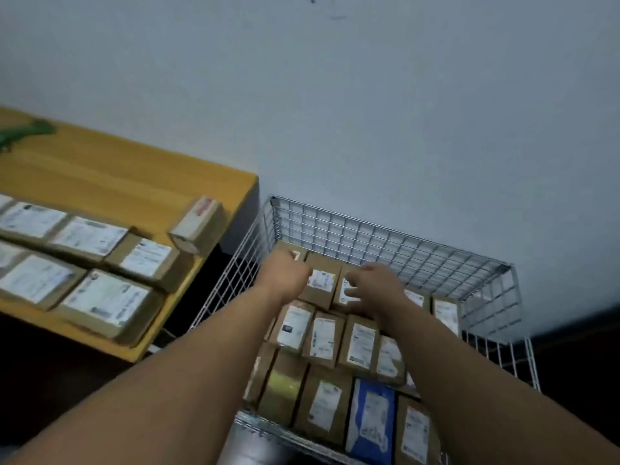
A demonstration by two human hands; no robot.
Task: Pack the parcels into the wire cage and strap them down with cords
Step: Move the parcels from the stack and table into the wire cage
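Where it meets the wall, the wire cage holds labelled parcels.

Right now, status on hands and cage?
Left hand curled at corner parcel, grip unclear. Right hand open on back-row parcel. Cage well filled, no cords. More parcels on table.

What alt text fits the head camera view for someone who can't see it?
A person's left hand and right hand reach over the far row of labelled brown parcels packed in a wire cage. More parcels lie on a yellow table to the left.
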